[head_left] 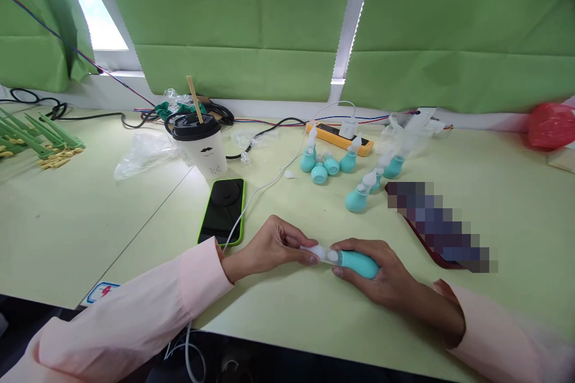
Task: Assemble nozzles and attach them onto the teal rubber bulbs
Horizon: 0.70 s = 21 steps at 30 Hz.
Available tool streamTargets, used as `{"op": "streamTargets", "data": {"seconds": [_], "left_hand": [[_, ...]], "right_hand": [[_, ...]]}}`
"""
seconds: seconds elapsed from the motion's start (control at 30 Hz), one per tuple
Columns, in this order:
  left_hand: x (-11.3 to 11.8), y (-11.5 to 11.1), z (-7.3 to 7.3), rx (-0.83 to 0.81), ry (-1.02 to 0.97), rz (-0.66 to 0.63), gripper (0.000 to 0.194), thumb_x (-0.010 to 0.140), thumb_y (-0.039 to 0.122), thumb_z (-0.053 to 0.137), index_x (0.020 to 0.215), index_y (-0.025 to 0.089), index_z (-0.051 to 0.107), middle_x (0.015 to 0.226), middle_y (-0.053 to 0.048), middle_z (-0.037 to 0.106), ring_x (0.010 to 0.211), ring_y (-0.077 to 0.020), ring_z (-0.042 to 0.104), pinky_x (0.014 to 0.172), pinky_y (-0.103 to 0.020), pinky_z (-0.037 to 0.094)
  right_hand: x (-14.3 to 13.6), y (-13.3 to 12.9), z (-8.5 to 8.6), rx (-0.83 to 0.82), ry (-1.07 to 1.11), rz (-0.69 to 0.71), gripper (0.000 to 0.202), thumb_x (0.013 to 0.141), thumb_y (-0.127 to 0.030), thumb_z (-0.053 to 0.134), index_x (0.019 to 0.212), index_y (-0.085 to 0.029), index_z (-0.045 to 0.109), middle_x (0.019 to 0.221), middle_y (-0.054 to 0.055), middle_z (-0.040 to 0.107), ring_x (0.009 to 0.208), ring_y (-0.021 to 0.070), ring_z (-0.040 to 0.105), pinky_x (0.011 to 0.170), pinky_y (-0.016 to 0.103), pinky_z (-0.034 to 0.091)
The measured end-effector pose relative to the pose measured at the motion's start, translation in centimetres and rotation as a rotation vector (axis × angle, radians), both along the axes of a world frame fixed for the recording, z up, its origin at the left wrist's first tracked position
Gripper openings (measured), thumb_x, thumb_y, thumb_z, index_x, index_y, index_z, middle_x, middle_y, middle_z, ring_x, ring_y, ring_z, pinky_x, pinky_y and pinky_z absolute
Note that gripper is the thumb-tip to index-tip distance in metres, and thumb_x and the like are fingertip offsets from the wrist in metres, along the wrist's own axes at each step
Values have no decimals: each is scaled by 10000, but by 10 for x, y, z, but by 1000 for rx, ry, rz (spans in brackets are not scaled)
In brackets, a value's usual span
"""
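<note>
My right hand (381, 272) is wrapped round the teal bulb of a nasal aspirator (362, 264), which lies level just above the front of the table. Its clear neck and white tip point left. With thumb and fingers, my left hand (274, 246) pinches that white nozzle tip (315, 251); the fingers partly hide it. Beyond my hands stand several more teal aspirators (356, 198) with white tips. Loose teal bulbs (319, 173) lie beside them, and a small white tip (290, 175) rests on the table nearby.
Left of the bulbs are a phone in a green case (223, 210) and a paper cup (204, 152) with a straw. A white cable (260, 187) crosses the table to an orange power strip (341, 137). At right lies a dark red-edged object (431, 245), mostly blurred. Green pieces (49, 134) lie far left.
</note>
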<state>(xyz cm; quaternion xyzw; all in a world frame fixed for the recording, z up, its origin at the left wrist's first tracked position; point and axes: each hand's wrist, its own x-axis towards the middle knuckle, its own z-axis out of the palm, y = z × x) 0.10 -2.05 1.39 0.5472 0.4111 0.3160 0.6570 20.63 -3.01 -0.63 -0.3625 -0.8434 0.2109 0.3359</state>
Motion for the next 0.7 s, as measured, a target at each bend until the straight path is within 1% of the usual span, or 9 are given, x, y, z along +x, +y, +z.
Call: {"op": "streamTargets", "data": {"seconds": [0.1,0.17,0.23,0.37,0.43,0.5,0.57,0.63,0.7], "left_hand": [[1,-2,-2,22,-4,45,261,544,214,724,774,99,679,638,-38,678,577,-135,604,528,-208,459],[3,-4,-2,45,0,64,326,549,241,722,836,95,667,667,-51,683,605,-157,617,554,-229,474],[6,-5,-2,78,-12,34,353,568,251,712,880,98,655,724,-57,685,666,-175,624,602,-246,485],[9,-8,0,196,6,-68,246,671,268,635,852,103,659,831,-64,672,782,-194,608,680,-258,480],[10,-11,1,264,29,-109,238,712,269,596,880,109,648,889,-71,658,833,-204,597,712,-272,479],[11,-13,2,339,30,-110,221,736,254,571,900,121,635,968,-77,633,900,-206,577,758,-284,474],[12,-14,3,440,38,-51,189,748,236,559,890,133,630,1008,-76,617,961,-202,552,810,-297,457],[12,-16,3,585,68,12,164,742,212,570,881,145,627,1060,-82,592,996,-200,530,848,-318,435],[12,-17,4,754,110,70,166,733,194,580,891,158,617,1110,-95,560,999,-204,522,855,-348,424]], "right_hand": [[-3,0,4,-92,33,8,148,719,-309,568,828,-210,557,747,9,654,656,154,612,560,226,484],[-5,0,6,-174,83,9,137,724,-312,561,810,-206,551,704,2,629,609,138,590,537,218,473],[-7,-2,6,-252,155,-9,153,725,-317,558,821,-203,525,697,-1,597,594,127,570,514,206,462],[-8,-5,4,-312,234,-24,193,723,-310,558,854,-211,458,754,2,535,655,127,545,527,206,453],[-9,-5,3,-302,225,-7,158,740,-292,543,844,-213,454,763,3,526,689,133,538,567,224,457],[-10,-5,3,-248,245,-4,124,750,-267,541,831,-212,465,781,9,545,722,141,543,605,243,461],[-13,-3,3,-140,293,18,116,738,-241,564,826,-213,493,824,21,575,785,160,552,670,274,466],[-15,-1,3,-45,312,72,125,724,-220,584,837,-216,530,867,35,590,838,180,552,718,308,464],[-17,0,3,10,303,94,199,709,-216,601,900,-223,544,901,48,586,871,196,543,736,336,460]]}}
